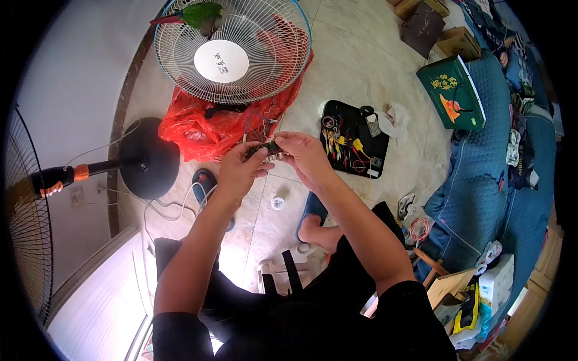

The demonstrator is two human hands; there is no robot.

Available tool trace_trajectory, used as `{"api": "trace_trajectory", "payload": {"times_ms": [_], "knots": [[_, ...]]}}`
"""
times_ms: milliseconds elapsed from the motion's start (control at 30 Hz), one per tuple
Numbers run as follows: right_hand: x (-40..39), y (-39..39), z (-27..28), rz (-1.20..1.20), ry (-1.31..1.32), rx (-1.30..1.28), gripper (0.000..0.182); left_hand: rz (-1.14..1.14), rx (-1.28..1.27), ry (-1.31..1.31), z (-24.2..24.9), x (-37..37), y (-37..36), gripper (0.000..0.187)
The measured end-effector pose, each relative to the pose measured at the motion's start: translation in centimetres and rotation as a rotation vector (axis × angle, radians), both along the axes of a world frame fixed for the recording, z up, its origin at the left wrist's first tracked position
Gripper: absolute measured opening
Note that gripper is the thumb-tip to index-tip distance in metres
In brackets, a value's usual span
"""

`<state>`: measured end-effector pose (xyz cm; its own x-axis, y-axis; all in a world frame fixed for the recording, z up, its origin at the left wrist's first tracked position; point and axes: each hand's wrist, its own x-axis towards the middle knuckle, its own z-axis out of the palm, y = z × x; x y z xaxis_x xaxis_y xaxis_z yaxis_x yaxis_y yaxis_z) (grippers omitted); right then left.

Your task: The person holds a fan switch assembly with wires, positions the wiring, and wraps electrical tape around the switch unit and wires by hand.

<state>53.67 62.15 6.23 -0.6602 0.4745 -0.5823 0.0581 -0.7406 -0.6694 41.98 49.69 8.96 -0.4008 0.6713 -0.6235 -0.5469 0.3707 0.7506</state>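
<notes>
My left hand (236,171) and my right hand (307,159) are closed on opposite sides of a small dark circuit board (269,148), held up in front of me. Light-coloured blocks line the board's near edge. Thin red and pale wires (263,123) run from behind it toward a red plastic bag (201,129). Fingers cover much of the board, so its finer parts cannot be made out. Above the bag is a fan's round guard (265,60) with a white centre disc (221,61).
A black tool case (376,150) with clips, leads and tools lies right of my hands. On its left, another fan's black base (147,159) trails a pale cable (162,210). A green-and-red parrot-like thing (201,16) is on the guard. A green box (451,93) stands by the blue-covered bed (475,180).
</notes>
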Motion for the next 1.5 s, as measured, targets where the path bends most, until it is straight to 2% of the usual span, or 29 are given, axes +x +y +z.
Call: {"api": "trace_trajectory", "payload": {"times_ms": [233, 333, 433, 633, 933, 1233, 1433, 1500], "knots": [[0.1, 0.0, 0.1, -0.019, 0.005, -0.078, 0.018, 0.027, 0.021, 0.014, -0.1, 0.2, -0.1, 0.034], [0.0, 0.5, 1.6, -0.043, 0.053, -0.213, 0.02, 0.034, -0.004, 0.008, 0.4, -0.1, 0.3, 0.033], [0.0, 0.8, 1.7, -0.032, 0.081, -0.187, 0.022, 0.031, -0.003, -0.005, 0.4, -0.2, 0.2, 0.033], [-0.3, -0.5, 0.8, 0.031, 0.055, 0.064, 0.03, 0.007, -0.018, -0.035, 0.7, -0.3, 0.3, 0.033], [-0.1, -0.5, 0.2, 0.081, -0.017, 0.163, 0.028, 0.025, 0.01, 0.004, 0.4, 0.2, 0.2, 0.03], [-0.4, -1.0, 0.9, -0.049, 0.008, 0.01, 0.02, -0.002, 0.067, 0.07, -0.2, 0.8, 0.1, 0.033], [-0.3, -0.2, 2.3, -0.049, 0.047, -0.178, 0.018, 0.004, 0.019, -0.022, -0.3, 0.3, 0.4, 0.034], [-0.3, 0.0, 2.3, -0.059, 0.053, -0.146, 0.022, 0.009, 0.012, -0.038, -0.2, 0.3, 0.5, 0.034]]}}
